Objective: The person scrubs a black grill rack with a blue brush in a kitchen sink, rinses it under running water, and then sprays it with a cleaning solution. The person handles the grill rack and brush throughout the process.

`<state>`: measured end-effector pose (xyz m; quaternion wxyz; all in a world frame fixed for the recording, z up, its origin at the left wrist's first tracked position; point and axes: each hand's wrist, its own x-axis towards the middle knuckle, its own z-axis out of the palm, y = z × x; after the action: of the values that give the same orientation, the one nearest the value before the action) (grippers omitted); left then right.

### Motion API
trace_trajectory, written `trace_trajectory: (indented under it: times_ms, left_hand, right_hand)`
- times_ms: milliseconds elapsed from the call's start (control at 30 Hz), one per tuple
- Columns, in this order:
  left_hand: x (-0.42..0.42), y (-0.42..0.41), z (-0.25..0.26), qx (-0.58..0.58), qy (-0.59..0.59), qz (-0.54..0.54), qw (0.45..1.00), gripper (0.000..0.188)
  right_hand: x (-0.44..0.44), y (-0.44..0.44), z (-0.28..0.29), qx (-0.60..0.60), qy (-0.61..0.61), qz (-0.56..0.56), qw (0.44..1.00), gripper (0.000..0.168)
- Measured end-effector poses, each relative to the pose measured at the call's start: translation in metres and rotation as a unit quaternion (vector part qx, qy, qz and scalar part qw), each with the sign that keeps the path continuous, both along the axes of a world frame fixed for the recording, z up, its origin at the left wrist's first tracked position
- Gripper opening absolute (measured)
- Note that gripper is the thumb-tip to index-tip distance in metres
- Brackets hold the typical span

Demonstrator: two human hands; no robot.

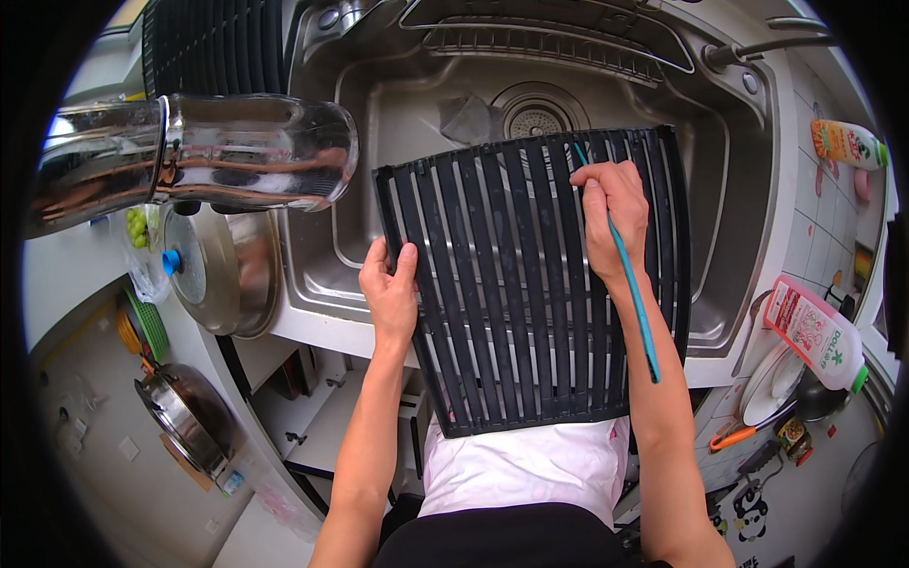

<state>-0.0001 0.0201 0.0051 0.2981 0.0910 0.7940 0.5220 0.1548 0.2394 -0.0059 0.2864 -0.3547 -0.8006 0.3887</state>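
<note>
A black slatted panel (497, 284) leans across the front of a stainless steel sink, its lower edge against the white cloth (525, 454) at my waist. My left hand (392, 284) grips the panel's left edge, thumb on the front face. A thin teal stick (628, 273) with a dark end is pinched in my right hand (616, 213). Its upper tip meets the slats near the panel's top edge, and its other end lies over my forearm. What the tip is like cannot be made out.
Inside the sink (319, 263), a grey cloth (471, 119) lies beside the drain (536, 124). A big shiny metal fixture (248, 153) juts in from the left, above a lidded pot (213, 270). Another black slatted panel (213, 46) stands behind. A pink bottle (817, 330) is at right.
</note>
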Motion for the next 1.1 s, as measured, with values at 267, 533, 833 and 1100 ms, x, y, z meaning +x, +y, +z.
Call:
trace_trajectory:
  times_ms: [267, 533, 833, 1100]
  left_hand:
    - [0.000, -0.001, 0.002, -0.002, 0.004, 0.000, 1.000, 0.015]
    - [0.000, 0.000, 0.003, -0.003, 0.003, -0.003, 1.000, 0.015]
    - [0.000, -0.001, 0.000, -0.003, -0.006, 0.002, 1.000, 0.014]
    - [0.000, 0.000, 0.000, -0.002, -0.003, 0.004, 1.000, 0.014]
  right_hand:
    - [0.001, -0.002, -0.002, 0.024, 0.009, 0.011, 1.000, 0.011]
    - [-0.010, -0.008, -0.006, 0.064, -0.016, 0.010, 0.998, 0.009]
    - [-0.028, -0.021, -0.015, 0.136, -0.066, -0.024, 0.988, 0.009]
    - [-0.021, -0.006, -0.007, 0.086, 0.025, -0.006, 0.996, 0.009]
